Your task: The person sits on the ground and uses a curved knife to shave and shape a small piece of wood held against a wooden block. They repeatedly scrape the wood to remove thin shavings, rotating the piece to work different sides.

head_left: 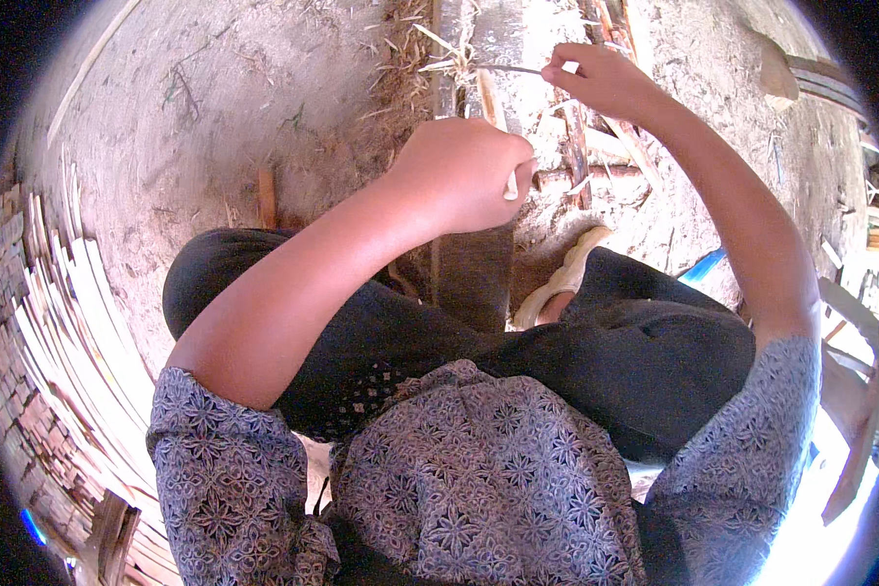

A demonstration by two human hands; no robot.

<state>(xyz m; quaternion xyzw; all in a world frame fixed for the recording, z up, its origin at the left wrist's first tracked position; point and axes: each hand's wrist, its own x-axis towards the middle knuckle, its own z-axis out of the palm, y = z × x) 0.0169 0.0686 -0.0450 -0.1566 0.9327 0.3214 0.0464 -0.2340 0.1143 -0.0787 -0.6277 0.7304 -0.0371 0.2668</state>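
My left hand (pixel 464 178) is closed in a fist above a dark plank (pixel 471 278) between my legs. A pale end of a wooden stick (pixel 511 186) shows in the gap by its thumb; the fingers hide the rest. A pale strip (pixel 489 100) appears just beyond the fist; whether it is the same piece I cannot tell. Farther off to the right, my right hand (pixel 596 80) pinches one end of a thin dark rod (pixel 510 68) between thumb and fingertips. The rod's other end points left, toward a clump of pale shavings (pixel 459 64).
Long pale wooden strips (pixel 88 313) lie in a stack at the left, beside piled short blocks (pixel 15 391). More shavings and sticks (pixel 576 146) litter the ground ahead. A pale sandal (pixel 562 278) sits by my crossed legs, near a blue object (pixel 703 266). Wooden pieces (pixel 855 391) stand at the right.
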